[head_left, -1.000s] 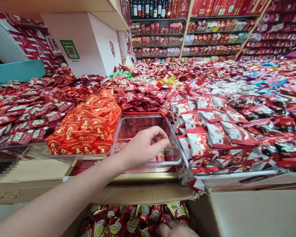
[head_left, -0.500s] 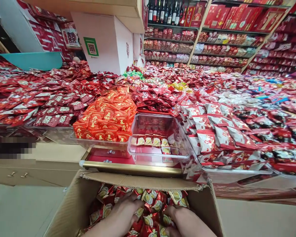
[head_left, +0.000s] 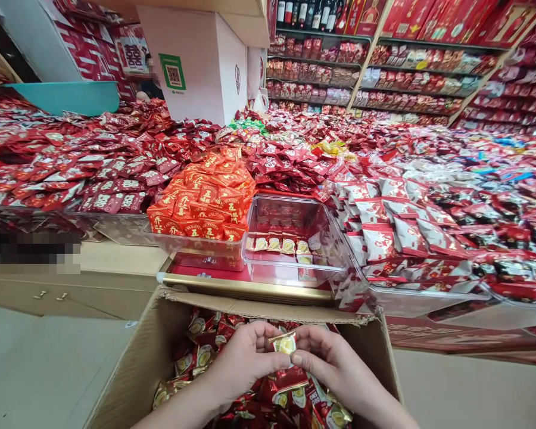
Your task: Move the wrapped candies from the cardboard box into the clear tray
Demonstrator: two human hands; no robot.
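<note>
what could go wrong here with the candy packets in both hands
The left hand and right hand pinch a small stack of candy packets over the cardboard box; a loose grip could let some slide back in. The clear tray already holds a neat row of packets, which a careless drop might knock askew. The heaped orange packets beside it might topple if brushed.

My forearms run off the bottom edge — the cardboard box [head_left: 143, 357] is cut there too. A pixelated patch [head_left: 31, 253] blurs the left, and far shelf labels [head_left: 384, 65] are unreadably small.
</note>
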